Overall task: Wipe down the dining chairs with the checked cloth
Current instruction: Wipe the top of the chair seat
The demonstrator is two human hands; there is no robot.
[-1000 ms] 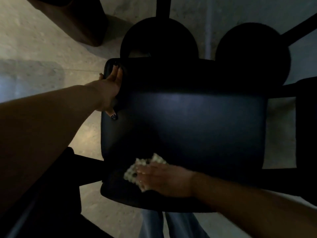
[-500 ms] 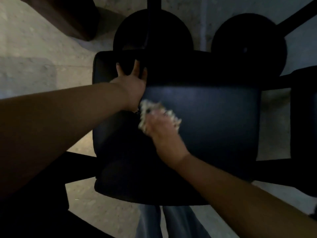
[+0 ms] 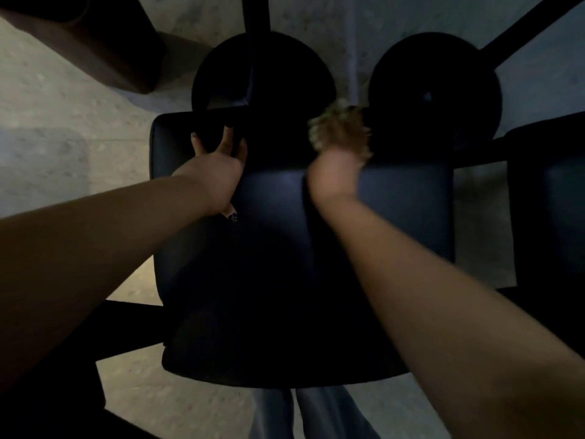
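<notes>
A dark padded dining chair [image 3: 395, 223] fills the middle of the head view, seen from above. My left hand [image 3: 218, 172] grips the top of its backrest at the left, fingers spread over the edge and thumb down on the near side. My right hand [image 3: 338, 153] is blurred with motion at the top of the backrest, right of centre. It holds the bunched checked cloth [image 3: 329, 118], which shows pale above and around the fingers.
Two round black table bases [image 3: 437, 74] sit on the pale stone floor beyond the chair. Another dark chair [image 3: 550, 201] stands at the right edge. A brown block [image 3: 104, 49] lies at the top left. My trouser legs [image 3: 316, 413] show below the seat.
My right hand carried the cloth from the seat's front edge up the chair and rightwards along the backrest top. My left hand shifted from the backrest's left corner towards its middle.
</notes>
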